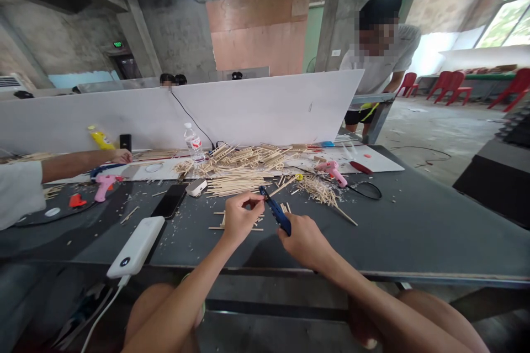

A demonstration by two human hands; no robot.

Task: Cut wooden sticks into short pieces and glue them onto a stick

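My right hand is gripping a blue-handled cutter at lower centre of frame, fingers closed around the handles. My left hand is curling its fingers shut just beside the cutter's tip, pinching something too small to tell, above loose wooden sticks on the grey table.

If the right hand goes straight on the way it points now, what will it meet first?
Probably the left hand: its fingers lie just ahead of the blue-handled cutter held in the right hand. Depth is hard to judge from this head view.
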